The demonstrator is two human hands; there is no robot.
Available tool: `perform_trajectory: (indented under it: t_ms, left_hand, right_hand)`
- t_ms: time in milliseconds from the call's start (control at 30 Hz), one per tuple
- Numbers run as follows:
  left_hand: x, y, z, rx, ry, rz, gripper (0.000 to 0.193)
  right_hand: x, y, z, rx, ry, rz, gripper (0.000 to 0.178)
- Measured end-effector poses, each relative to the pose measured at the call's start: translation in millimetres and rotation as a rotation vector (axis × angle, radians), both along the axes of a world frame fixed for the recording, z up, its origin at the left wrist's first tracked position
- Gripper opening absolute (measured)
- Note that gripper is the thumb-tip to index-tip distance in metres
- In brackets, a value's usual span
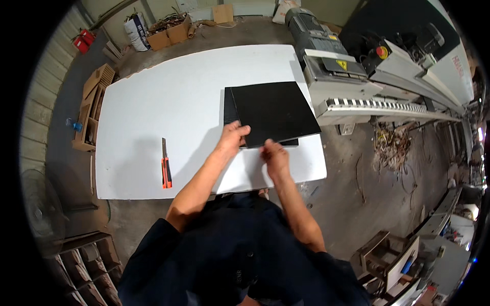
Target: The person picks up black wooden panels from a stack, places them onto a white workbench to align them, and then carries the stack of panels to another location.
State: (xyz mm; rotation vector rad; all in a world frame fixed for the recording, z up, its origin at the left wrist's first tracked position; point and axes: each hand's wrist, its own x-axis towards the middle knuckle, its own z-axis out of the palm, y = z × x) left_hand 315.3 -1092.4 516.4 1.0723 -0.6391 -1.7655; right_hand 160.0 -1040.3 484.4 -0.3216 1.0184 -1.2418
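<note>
Two flat black sheets lie one over the other at the right part of a white tabletop (158,102). The upper black sheet (275,109) is turned slightly against the lower black sheet (229,109), which shows along the left side and under the near edge. My left hand (234,137) is closed on the near left corner, thumb on top. Curled at the near edge, the fingers of my right hand (275,158) pinch the upper sheet; their tips are partly hidden. Left of my left forearm lies an orange and black utility knife (166,171), its blade out and pointing away from me.
A grey machine with a motor (316,33) and a toothed rail (377,107) stands close to the table's right side. Scrap strips (393,145) litter the floor there. Wooden shelving (92,112) is at the left, cardboard boxes (171,33) at the back, a stool (390,260) at lower right.
</note>
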Motion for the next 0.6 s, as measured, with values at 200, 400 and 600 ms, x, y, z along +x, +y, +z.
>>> perform_trajectory:
  t_ms: [200, 400, 600]
  left_hand:
    - [54, -16, -5, -0.141, -0.511, -0.096, 0.029]
    - [52, 13, -15, -0.501, -1.314, -0.245, 0.064]
    - [51, 28, -25, -0.636, -1.526, -0.288, 0.072]
  right_hand:
    - [-78, -3, -9, 0.061, 0.448, 0.021, 0.022]
    - [-107, 5, -12, -0.273, 1.349, -0.105, 0.036]
    - [-100, -14, -4, -0.309, 1.539, 0.187, 0.041]
